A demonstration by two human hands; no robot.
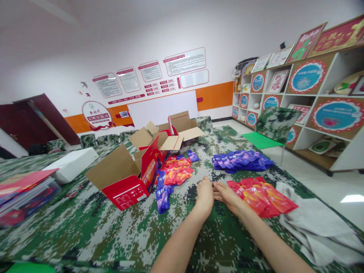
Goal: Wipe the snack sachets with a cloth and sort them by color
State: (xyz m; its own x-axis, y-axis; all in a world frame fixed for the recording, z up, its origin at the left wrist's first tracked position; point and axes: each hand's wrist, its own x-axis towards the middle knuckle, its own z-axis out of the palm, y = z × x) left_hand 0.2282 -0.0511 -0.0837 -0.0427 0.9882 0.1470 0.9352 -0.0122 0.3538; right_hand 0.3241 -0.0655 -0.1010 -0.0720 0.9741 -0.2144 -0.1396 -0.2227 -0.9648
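My left hand (205, 194) is over the camouflage-patterned tablecloth (184, 235), its back towards me and its fingers bent away, mostly hidden. Close beside it, my right hand (229, 195) has its fingers stretched to the left, with no object visible in them. Just right of my right hand lies an overlapping stack of red packets (263, 195). Beyond that is a row of purple packets (241, 161). To the left of my hands, loose red packets (182, 175) are heaped with several purple packets (162, 199) beside an opened red carton (126, 193).
More open cardboard cartons (182, 132) stand behind the red one. At the left are a white box (72, 165) and a clear plastic container (31, 201). A grey cloth (321, 223) lies at the right table edge, near a chair (277, 123) and shelves (307, 94).
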